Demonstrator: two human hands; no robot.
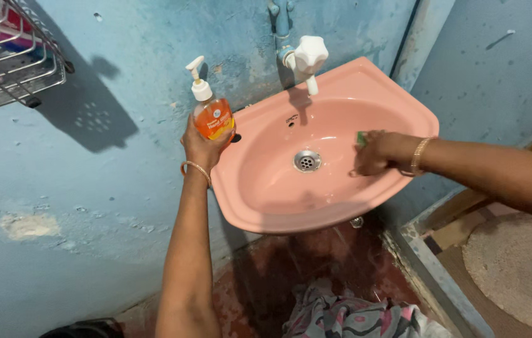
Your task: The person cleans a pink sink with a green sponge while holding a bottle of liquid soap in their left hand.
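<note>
Left hand (pixel 202 149) with fingers closed round orange pump soap bottle (pixel 213 116), kept upright just beyond pink sink (pixel 266 206) rim, likely for clearing the ledge. Right hand (pixel 380 152) curled on green scrub pad (pixel 361 138) (mostly hidden), pressed inside the basin, drain (pixel 307 161) near fingertips. Free room toward front rim; white tap (pixel 309 57) beyond.
</note>
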